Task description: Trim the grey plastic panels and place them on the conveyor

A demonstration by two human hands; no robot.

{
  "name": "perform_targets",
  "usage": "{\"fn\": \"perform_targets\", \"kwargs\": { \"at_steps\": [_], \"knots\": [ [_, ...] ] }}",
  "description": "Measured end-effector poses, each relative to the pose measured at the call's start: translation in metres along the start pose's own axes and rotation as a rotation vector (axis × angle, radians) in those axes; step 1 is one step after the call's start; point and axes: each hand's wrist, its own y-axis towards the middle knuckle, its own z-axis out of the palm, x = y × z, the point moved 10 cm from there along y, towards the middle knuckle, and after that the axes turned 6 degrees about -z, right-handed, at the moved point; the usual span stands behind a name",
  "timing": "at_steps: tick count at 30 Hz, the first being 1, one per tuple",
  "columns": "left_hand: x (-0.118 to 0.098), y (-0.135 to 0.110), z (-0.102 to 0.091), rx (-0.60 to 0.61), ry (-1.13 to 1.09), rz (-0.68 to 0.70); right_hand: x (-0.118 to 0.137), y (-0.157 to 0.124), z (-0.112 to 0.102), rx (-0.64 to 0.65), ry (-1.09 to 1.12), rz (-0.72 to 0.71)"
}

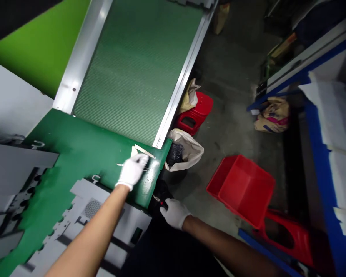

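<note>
**Q:** Head view: work station?
**A:** Green sheet (75, 154) lying flat, its far edge butted against a ribbed green panel (138, 69) in an aluminium frame. Grey sheet-metal panel (127, 221) along the near edge, with a perforated grille (92, 208) at the lower left.

**Q:** Step in hand?
**A:** Fine handwork at the right end of the green sheet, both hands close together there. Exact operation not determinable from this view.

**Q:** Left hand (132, 171)?
**A:** White-gloved, over the sheet, just inside the right end. Fingers clenched, apparently grasping a thin steel pick (123, 165) projecting on both sides of the glove. Pale strip (144, 151) just beyond the fingertips, at the sheet's surface.

**Q:** Right hand (175, 213)?
**A:** White-gloved, just past the near right corner of the sheet. Fingers curled around a small red-marked tool (161, 202), its metal tip pointing toward the sheet. Exact tool type too small to confirm. Dark bundle (160, 190) touching the tool end.

**Q:** Beyond the right end?
**A:** Paper sack (190, 152) with dark scraps (174, 154) inside, just off the corner. Red stool (194, 115) behind it. Red tub (242, 188) tilted on a second red stool (285, 238).
</note>
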Motion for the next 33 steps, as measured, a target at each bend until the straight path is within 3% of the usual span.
{"fn": "perform_targets", "kwargs": {
  "at_steps": [3, 5, 7, 10, 15, 22, 29, 33],
  "knots": [
    [0.064, 0.006, -0.113, -0.372, 0.340, -0.171, 0.026, 0.015, -0.016, -0.017, 0.046, -0.064],
    [0.116, 0.004, -0.161, -0.393, 0.447, -0.341, 0.054, 0.032, -0.020, 0.001, 0.052, -0.124],
    [0.165, -0.005, -0.184, -0.327, 0.348, -0.482, 0.091, 0.053, -0.017, 0.051, 0.037, -0.186],
    [0.203, -0.018, -0.191, -0.293, 0.030, -0.494, 0.152, 0.083, -0.005, 0.123, -0.027, -0.259],
    [0.215, -0.024, -0.184, -0.256, -0.145, -0.439, 0.217, 0.113, 0.012, 0.162, -0.130, -0.268],
    [0.212, -0.028, -0.181, -0.235, -0.118, -0.463, 0.233, 0.122, 0.022, 0.156, -0.194, -0.241],
    [0.207, -0.030, -0.180, -0.225, -0.105, -0.473, 0.246, 0.133, 0.024, 0.132, -0.238, -0.323],
    [0.201, -0.021, -0.174, -0.117, -0.027, -0.381, 0.249, 0.137, 0.027, 0.157, -0.281, -0.352]
  ]
}}
